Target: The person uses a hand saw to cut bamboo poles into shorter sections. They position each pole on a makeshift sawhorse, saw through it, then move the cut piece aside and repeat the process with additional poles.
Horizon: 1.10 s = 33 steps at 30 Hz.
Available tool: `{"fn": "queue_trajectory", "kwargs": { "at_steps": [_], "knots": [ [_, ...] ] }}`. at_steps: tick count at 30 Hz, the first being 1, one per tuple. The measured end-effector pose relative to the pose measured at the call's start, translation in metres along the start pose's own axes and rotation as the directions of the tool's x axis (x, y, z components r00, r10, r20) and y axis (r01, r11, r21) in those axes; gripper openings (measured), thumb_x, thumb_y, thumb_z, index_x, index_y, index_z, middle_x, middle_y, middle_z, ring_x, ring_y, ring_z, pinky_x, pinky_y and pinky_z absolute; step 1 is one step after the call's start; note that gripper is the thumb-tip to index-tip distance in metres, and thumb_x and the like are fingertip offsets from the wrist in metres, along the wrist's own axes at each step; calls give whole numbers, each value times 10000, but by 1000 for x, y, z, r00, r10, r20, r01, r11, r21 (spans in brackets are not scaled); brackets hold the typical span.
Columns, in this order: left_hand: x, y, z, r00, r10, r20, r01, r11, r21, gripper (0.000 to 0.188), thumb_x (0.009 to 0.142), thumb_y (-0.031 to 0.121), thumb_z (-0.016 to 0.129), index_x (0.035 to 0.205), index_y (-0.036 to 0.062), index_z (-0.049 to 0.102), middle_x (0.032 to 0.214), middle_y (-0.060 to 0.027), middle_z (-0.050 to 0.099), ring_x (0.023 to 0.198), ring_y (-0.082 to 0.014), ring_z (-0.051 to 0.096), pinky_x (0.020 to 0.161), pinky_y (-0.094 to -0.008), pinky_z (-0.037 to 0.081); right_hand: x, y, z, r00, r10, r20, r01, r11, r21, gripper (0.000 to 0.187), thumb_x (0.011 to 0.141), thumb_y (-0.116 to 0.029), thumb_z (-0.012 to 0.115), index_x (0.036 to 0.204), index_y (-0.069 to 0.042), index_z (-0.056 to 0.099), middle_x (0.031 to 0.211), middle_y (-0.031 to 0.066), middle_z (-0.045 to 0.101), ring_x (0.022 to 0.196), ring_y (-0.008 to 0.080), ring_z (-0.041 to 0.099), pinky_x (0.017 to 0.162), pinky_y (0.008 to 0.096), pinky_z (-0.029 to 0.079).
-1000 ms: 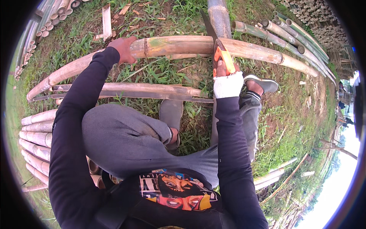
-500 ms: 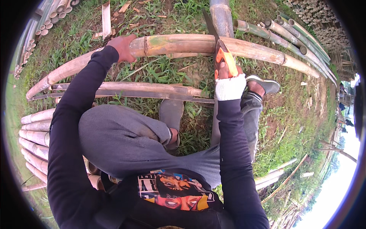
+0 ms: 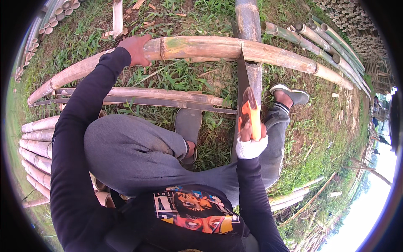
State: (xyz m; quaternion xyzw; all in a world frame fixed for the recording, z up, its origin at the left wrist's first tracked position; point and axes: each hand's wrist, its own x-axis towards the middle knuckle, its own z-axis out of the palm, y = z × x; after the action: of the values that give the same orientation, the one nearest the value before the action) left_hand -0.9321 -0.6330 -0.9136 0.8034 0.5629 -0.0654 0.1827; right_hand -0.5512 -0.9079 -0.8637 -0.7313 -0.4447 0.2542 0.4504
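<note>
A long, thick bamboo pole (image 3: pixel 201 47) lies crosswise in front of me, resting on another bamboo pole (image 3: pixel 249 19) that runs away from me. My left hand (image 3: pixel 136 49) is clamped over the crosswise pole, left of its middle, next to a node. In my right hand (image 3: pixel 251 133), with a white cuff at the wrist, is the orange handle of a handsaw (image 3: pixel 243 82). The saw's blade meets the crosswise pole right of its middle, at a dark cut line, close to where the two poles cross. Part of the blade is hidden at the pole.
Split bamboo lengths (image 3: pixel 168 97) lie on the grass between my feet and the pole. Several cut poles (image 3: pixel 37 149) are stacked at my left. More poles (image 3: pixel 310 44) lie at the far right, near a large bamboo pile (image 3: pixel 357 21). My shoes (image 3: pixel 187 126) stand either side of the supporting pole.
My right hand has drawn the saw back toward my body, so more blade shows on the near side of the pole. My left hand stays in place on the bamboo.
</note>
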Motion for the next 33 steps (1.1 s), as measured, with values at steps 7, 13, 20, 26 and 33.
{"fn": "queue_trajectory", "kwargs": {
  "at_steps": [7,13,20,26,33],
  "knots": [
    [1,1,-5,999,8,54,-8,1000,-1,835,629,434,884,1317,96,553,1063,-214,729,967,-411,721,860,-491,580,73,10,42,964,-263,24,261,963,65,273,969,-203,722,1101,26,651,808,68,657,691,118,577,637,297,482],
    [1,0,-1,1000,0,28,0,1000,-2,875,603,398,888,1346,91,544,1069,-216,723,977,-428,708,862,-485,567,-92,8,-54,978,-210,19,210,973,-91,332,978,-281,686,1046,-1,521,635,39,620,541,111,615,544,265,506],
    [-1,2,-3,1000,-11,20,12,1000,-26,812,620,411,886,1295,100,558,1041,-204,725,973,-416,709,860,-490,569,97,6,52,954,-293,67,294,956,-18,219,971,-180,728,1036,15,652,778,38,645,616,104,554,572,281,475],
    [-1,2,-5,998,43,-39,-43,999,-7,778,636,413,883,1270,112,550,1030,-200,729,968,-416,714,850,-499,570,31,3,21,983,-183,-22,184,979,83,223,968,-180,721,1013,21,636,765,44,644,684,121,596,633,270,498],
    [-1,-1,2,999,30,-16,-30,1000,7,769,635,419,875,1246,79,554,1025,-228,724,942,-421,717,835,-499,577,-59,12,-28,983,-184,14,177,960,216,202,971,-161,668,1037,7,577,749,61,628,615,84,574,588,260,510]
  ]
}}
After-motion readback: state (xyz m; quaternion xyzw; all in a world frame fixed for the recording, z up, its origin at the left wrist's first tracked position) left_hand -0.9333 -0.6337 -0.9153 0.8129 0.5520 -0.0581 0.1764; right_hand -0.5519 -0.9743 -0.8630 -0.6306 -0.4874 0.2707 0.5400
